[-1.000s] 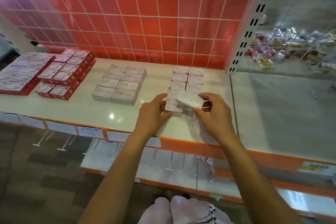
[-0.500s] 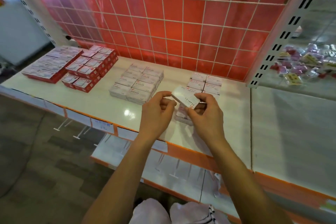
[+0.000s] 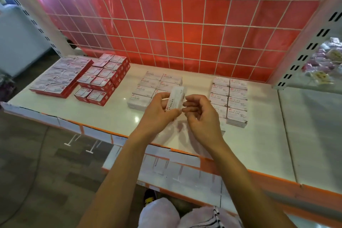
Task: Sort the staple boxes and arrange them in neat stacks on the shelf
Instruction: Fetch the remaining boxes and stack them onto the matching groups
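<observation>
- The white staple box [image 3: 174, 99] is now standing on end above the shelf [image 3: 111, 114] front, no longer lying tilted between both hands.
- The left hand [image 3: 159, 114] alone is gripping its lower part.
- The right hand [image 3: 201, 116] has let go and is hovering just beside it, fingers loosely curled, empty.

Red-and-white boxes [image 3: 102, 80] stood left on the white, orange-edged shelf [image 3: 109, 116], white red-lettered boxes [image 3: 150, 85] at its middle; a white-gridded red panel [image 3: 185, 33] backed it.

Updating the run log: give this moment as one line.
left hand: grips staples box | right hand: beside box, contact unclear | white stack: behind, on shelf
</observation>
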The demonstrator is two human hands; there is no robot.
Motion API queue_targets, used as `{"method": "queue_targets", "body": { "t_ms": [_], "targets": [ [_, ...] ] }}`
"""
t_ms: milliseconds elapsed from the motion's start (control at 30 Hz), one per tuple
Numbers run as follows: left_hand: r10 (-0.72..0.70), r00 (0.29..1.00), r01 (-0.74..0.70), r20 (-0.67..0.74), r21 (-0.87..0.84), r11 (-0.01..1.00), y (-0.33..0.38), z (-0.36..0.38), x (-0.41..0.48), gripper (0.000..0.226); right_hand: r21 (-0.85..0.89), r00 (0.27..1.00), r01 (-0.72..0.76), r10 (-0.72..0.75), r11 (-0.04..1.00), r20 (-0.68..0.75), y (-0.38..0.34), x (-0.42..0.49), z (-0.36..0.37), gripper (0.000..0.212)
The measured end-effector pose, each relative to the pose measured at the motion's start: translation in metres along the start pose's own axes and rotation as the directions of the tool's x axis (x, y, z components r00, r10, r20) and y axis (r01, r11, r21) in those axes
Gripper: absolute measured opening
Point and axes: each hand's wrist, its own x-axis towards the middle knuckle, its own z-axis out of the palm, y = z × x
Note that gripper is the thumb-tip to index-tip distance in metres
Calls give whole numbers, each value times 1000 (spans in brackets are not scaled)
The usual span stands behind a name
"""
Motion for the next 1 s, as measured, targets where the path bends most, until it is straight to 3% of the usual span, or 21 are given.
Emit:
{"method": "queue_targets", "body": {
  "t_ms": [200,433,667,867,1000],
  "targets": [
    [25,990,-32,140,50,998,-2,-60,21,46,61,996,-82,83,995,-14,-4,23,42,46],
    [70,978,-65,194,-30,997,-8,-110,44,51,103,988,-134,140,986,-58,-11,41,83,30],
    [148,960,-135,237,-72,988,-10,-144,62,56,204,978,-192,204,960,-39,-19,47,106,26],
    [99,945,-99,313,-14,995,-15,-164,70,33,220,982,-140,164,965,-96,-15,44,129,11],
    [94,940,-68,329,-88,994,-21,-177,69,34,233,974,-157,189,960,-125,-14,42,139,29]
  ]
}}
